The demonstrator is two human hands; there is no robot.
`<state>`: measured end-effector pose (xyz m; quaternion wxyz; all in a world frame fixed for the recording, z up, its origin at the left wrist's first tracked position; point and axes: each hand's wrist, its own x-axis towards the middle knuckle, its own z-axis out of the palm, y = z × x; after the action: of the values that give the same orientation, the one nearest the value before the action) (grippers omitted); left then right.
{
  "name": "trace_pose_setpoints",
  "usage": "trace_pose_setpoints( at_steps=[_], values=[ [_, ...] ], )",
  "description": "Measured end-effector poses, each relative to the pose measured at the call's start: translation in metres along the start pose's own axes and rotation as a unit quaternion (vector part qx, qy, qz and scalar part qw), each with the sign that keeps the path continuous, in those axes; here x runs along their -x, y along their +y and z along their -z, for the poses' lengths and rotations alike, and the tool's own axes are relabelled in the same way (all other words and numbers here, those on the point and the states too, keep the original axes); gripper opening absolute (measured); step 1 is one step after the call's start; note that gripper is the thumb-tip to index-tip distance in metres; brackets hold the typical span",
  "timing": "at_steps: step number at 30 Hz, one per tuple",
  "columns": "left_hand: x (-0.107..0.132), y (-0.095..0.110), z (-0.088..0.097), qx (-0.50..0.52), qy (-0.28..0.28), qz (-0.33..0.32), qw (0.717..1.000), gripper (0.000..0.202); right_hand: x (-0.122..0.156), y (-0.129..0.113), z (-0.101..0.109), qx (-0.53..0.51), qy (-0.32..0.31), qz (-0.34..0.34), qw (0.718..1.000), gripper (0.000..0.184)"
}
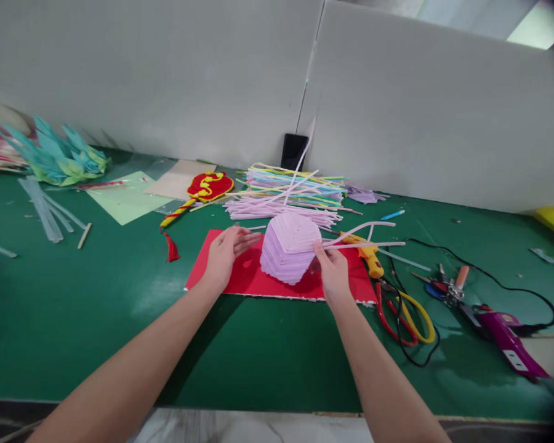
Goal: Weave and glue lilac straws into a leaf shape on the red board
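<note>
A lilac, ridged, roughly six-sided piece [290,246], apparently of pipe cleaners set side by side, is tilted over a red board [244,277]. My right hand [333,267] pinches its right edge between thumb and fingers. Loose lilac pipe cleaner ends [373,245] stick out to the right from that spot. On the other side, my left hand [228,252] is open, fingers stretched toward the piece with a small gap between. The far fingers of my right hand are partly hidden behind the piece.
Behind the board lies a pile of coloured pipe cleaners [295,191], with a black phone [294,151] against the wall. Rightward are a yellow glue gun [372,258], red-and-yellow-handled pliers [415,317], cords and a purple tool [508,344]. A red-yellow fan-shaped ornament [208,186] lies left.
</note>
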<state>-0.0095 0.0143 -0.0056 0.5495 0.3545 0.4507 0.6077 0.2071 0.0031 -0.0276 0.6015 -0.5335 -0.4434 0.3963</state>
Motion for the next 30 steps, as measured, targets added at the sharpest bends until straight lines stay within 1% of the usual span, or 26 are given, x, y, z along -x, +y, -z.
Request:
trace_pose_setpoints(
  at_steps=[2, 4, 7, 9, 11, 14, 16, 20, 26, 30],
  values=[
    [0.0, -0.001, -0.002, -0.026, 0.001, -0.034, 0.999, 0.029, 0.001, -0.001, -0.001, -0.02, 0.003, -0.014, 1.0, 0.039],
    [0.001, -0.004, -0.004, -0.034, -0.032, -0.039, 0.998, 0.034, 0.002, -0.004, -0.002, -0.052, -0.002, -0.035, 0.998, 0.039],
    [0.004, -0.013, -0.007, -0.035, -0.103, 0.011, 0.994, 0.053, 0.006, -0.009, -0.006, -0.073, -0.046, -0.042, 0.995, 0.039],
    [0.008, -0.017, -0.007, -0.065, -0.124, 0.045, 0.989, 0.058, 0.009, -0.012, -0.009, -0.062, -0.082, -0.038, 0.994, 0.039],
    [0.011, -0.02, -0.007, -0.104, -0.124, 0.068, 0.984, 0.058, 0.012, -0.012, -0.011, -0.053, -0.104, -0.041, 0.992, 0.04],
    [0.016, -0.017, -0.006, -0.134, -0.124, 0.089, 0.979, 0.061, 0.014, -0.01, -0.013, -0.049, -0.111, -0.053, 0.991, 0.041],
    [0.017, -0.015, -0.007, -0.137, -0.123, 0.09, 0.979, 0.062, 0.014, -0.009, -0.014, -0.056, -0.108, -0.068, 0.99, 0.044],
    [0.016, -0.012, -0.009, -0.154, -0.109, 0.086, 0.978, 0.059, 0.013, -0.01, -0.014, -0.112, -0.104, -0.111, 0.982, 0.044],
    [0.017, -0.01, -0.009, -0.157, -0.11, 0.081, 0.978, 0.054, 0.012, -0.016, -0.015, -0.136, -0.108, -0.132, 0.976, 0.04],
    [0.017, -0.009, -0.01, -0.166, -0.109, 0.081, 0.977, 0.053, 0.013, -0.019, -0.016, -0.14, -0.115, -0.145, 0.973, 0.041]
  ],
)
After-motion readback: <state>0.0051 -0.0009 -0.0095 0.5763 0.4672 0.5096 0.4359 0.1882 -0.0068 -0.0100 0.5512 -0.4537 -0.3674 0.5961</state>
